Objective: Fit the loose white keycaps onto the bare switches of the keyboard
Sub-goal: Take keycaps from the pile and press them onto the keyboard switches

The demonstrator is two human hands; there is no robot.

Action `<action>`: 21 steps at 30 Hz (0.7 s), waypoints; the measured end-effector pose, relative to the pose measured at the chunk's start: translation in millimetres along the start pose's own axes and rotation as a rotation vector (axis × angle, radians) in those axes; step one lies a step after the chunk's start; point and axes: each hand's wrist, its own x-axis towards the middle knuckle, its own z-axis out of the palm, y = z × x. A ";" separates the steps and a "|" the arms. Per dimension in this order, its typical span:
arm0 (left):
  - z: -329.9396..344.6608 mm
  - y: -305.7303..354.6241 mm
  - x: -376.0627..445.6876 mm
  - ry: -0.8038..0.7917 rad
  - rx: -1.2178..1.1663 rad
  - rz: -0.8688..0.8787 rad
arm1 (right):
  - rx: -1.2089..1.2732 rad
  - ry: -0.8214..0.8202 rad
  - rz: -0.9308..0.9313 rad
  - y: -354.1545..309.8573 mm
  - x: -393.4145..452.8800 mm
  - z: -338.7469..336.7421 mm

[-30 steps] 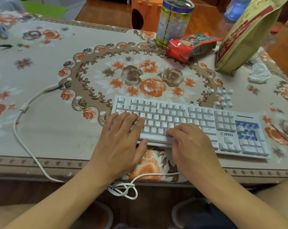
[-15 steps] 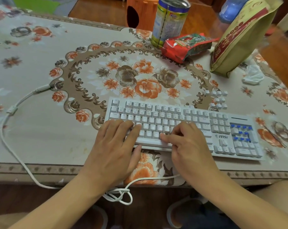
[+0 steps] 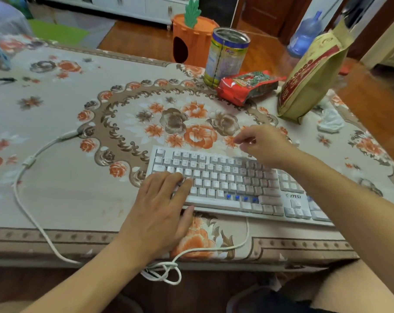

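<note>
The floral tablecloth (image 3: 56,177) covers the table beneath both hands. The white keyboard (image 3: 225,177), marked "msi" right of the left hand (image 3: 160,213), lies under that hand's flat, straight fingers. Four bare blue switches (image 3: 241,198) show just right of them. The right hand (image 3: 261,143) hovers past the keyboard's far edge, fingers curled; whether it holds a keycap I cannot tell. Beyond it stand an open tin (image 3: 227,57), contents unseen, a red packet (image 3: 248,85) and a tan bag (image 3: 311,75).

White keyboard (image 3: 216,177), blue switches (image 3: 241,197); beige tablecloth (image 3: 56,177), orange-brown floral pattern; red packet (image 3: 248,85).
</note>
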 end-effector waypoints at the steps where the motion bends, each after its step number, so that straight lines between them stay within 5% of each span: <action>1: 0.1 0.1 0.2 0.002 0.001 0.001 | -0.026 -0.038 -0.010 0.7 7.7 2.0; 11: 2.1 -1.2 -1.7 0.026 -0.027 -0.014 | -0.296 -0.367 -0.079 17.4 37.7 -6.4; 17: -4.1 -6.7 3.9 0.100 -0.331 -0.315 | -0.270 -0.421 -0.121 23.3 43.2 -1.2; 21: -8.4 -6.0 -1.5 0.175 -0.310 -0.302 | -0.319 -0.409 -0.174 28.1 36.6 3.8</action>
